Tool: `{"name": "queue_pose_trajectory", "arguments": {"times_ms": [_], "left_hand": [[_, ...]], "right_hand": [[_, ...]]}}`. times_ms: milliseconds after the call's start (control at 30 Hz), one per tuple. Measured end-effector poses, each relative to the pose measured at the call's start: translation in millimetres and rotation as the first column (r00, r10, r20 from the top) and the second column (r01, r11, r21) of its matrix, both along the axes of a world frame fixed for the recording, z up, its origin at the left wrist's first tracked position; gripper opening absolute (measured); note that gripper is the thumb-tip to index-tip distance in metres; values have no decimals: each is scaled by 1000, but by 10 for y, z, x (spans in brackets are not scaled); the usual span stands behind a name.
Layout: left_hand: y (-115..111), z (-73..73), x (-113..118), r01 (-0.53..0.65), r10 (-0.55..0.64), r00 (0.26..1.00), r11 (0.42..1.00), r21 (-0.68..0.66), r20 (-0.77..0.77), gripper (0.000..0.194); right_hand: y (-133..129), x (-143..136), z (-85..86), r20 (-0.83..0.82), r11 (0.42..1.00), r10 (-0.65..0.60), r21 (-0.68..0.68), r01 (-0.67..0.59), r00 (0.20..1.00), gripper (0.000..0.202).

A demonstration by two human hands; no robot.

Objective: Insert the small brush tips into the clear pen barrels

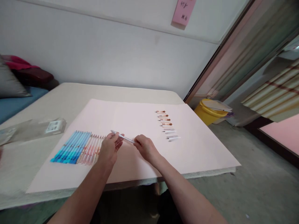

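Over the middle of a pale pink sheet [137,116], a slim light-coloured pen [127,138] is held between both hands. My left hand [111,144] grips its upper left part, and my right hand [145,146] pinches its right end. Left of my left hand lies a row of several blue pens [72,146], with several pink and white pens [90,149] beside them, partly hidden by that hand. To the right, small pen parts with brown ends [164,119] lie in a column, with pale parts [172,137] nearest me.
Clear plastic packaging [38,129] lies at the table's left. A yellow bin [206,112] stands on the floor beyond the right edge. A cushion [11,82] is at far left. A white wall [112,53] rises behind the table.
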State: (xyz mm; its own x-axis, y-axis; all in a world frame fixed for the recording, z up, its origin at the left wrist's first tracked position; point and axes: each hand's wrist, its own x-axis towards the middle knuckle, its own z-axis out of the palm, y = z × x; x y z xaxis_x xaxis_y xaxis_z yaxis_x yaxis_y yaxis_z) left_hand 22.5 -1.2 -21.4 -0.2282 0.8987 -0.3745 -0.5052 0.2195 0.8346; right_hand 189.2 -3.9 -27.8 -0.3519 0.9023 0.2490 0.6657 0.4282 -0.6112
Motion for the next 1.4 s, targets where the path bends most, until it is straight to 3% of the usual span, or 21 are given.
{"name": "queue_pose_trajectory", "arguments": {"times_ms": [333, 567, 633, 733, 800, 867, 1000, 1067, 1133, 1233, 1300, 1400], "left_hand": [[-13, 10, 2, 21, -21, 1000, 1000, 18, 10, 19], [-25, 20, 13, 27, -28, 1000, 999, 46, 6, 19], [-25, 15, 15, 2, -3, 1000, 999, 43, 5, 18], [-19, 14, 19, -24, 24, 1000, 999, 44, 2, 17], [-16, 21, 23, -11, 11, 1000, 998, 56, 2, 18], [-16, 29, 27, 11, -11, 1000, 998, 68, -2, 19], [-28, 39, 34, 40, -40, 999, 997, 60, -10, 19], [-33, 41, 36, 41, -40, 999, 998, 54, -7, 19], [-34, 41, 35, 33, -33, 999, 998, 57, -2, 19], [-34, 46, 35, 34, -35, 999, 998, 58, 4, 20], [-36, 53, 38, 44, -45, 999, 997, 55, 1, 19], [-42, 67, 45, 61, -61, 998, 996, 59, -8, 19]], "right_hand": [[2, -29, 2, -159, 991, -25, -134, 4, 987, 11], [15, -55, -40, -452, 907, -155, -418, -55, 879, 8], [9, -73, -48, -457, 909, -187, -415, -23, 869, 10], [-9, -94, -67, -381, 950, -191, -303, 73, 905, 8], [-23, -104, -75, -304, 969, -199, -205, 140, 932, 5], [-32, -114, -72, -276, 970, -196, -192, 146, 941, 4], [-36, -135, -43, -410, 889, -205, -457, -5, 889, 15], [-38, -143, -34, -447, 867, -235, -497, -21, 863, 15], [-48, -150, -35, -415, 905, -233, -423, 40, 879, 10], [-72, -159, -54, -276, 967, -211, -199, 159, 938, 10], [-81, -166, -72, -192, 979, -199, -84, 186, 961, 13], [-75, -174, -100, -124, 985, -170, -43, 166, 978, 5]]}}
